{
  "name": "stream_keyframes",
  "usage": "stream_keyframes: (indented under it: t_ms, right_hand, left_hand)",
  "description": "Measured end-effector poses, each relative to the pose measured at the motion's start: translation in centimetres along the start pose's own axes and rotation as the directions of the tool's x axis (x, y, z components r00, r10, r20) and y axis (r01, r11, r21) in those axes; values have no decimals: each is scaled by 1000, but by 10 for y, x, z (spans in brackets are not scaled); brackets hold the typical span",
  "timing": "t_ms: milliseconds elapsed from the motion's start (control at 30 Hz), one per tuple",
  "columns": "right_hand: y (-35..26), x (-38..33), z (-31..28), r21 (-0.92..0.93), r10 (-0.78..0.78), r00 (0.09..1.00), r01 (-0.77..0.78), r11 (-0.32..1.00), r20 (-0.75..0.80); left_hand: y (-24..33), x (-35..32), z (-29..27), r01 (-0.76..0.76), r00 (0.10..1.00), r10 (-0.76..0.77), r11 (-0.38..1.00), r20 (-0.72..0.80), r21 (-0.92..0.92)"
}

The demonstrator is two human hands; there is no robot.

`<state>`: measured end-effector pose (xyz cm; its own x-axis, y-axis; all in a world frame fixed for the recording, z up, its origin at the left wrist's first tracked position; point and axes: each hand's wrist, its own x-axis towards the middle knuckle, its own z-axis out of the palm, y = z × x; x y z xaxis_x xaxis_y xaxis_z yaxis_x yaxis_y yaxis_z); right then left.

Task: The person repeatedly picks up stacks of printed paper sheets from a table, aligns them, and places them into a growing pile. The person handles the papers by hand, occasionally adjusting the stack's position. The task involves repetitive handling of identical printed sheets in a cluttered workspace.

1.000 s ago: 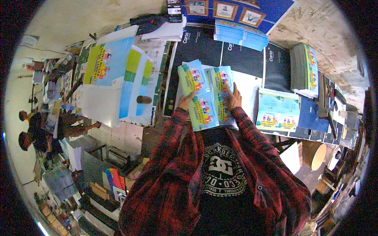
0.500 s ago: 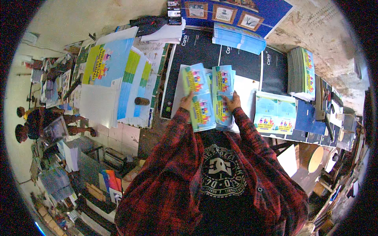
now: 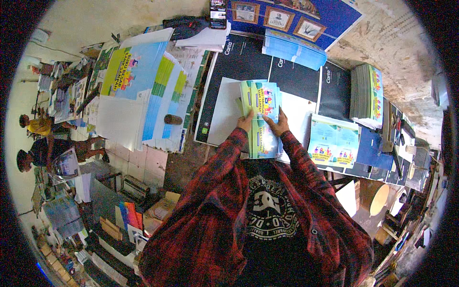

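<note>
Right in front of me on the table lie several printed cover sheets (image 3: 262, 101) in light blue, green and yellow, with small cartoon figures. They overlap, one lying a little askew on another. My left hand (image 3: 245, 122) is closed on their left edge, its fingers partly hidden by the sheets. At the right edge my right hand (image 3: 278, 125) grips them, thumb lying across the top face. Blank white sheets (image 3: 299, 107) lie beneath and to either side. To the right of my right hand rests a separate pile of similar covers (image 3: 333, 143).
A tall stack of covers (image 3: 367, 93) stands at the table's right, and a blue stack (image 3: 294, 50) at its far edge. Large printed sheets (image 3: 126, 71) fan out on the left table, with a brown cylinder (image 3: 173, 119) on them. Two people (image 3: 52, 138) are far left.
My left hand has moved right, bringing its cover sheets over against those at my right hand. The gap between the two lots has closed. The view has shifted slightly.
</note>
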<state>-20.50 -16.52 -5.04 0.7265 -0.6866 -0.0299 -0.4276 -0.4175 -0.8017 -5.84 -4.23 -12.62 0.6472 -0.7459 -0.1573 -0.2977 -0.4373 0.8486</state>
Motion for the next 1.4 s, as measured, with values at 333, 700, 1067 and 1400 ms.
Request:
stream_keyframes:
  t_ms: [333, 700, 1067, 1400]
  right_hand:
    - [6, -14, 20, -410, 63, 994, -95, 907, -91]
    - [34, 3, 20, 329, 120, 993, -112, 938, -5]
    - [23, -16, 25, -491, 41, 998, -63, 869, -56]
    - [47, -13, 29, -63, 282, 959, -280, 958, 25]
  left_hand:
    - [3, -22, -102, 302, 953, -169, 582, 252, -755]
    - [24, 1, -22, 480, 877, -410, 740, 251, -471]
    - [3, -12, -95, 364, 931, -217, 538, 292, -761]
    - [9, 28, -24, 349, 925, -189, 762, 329, -546]
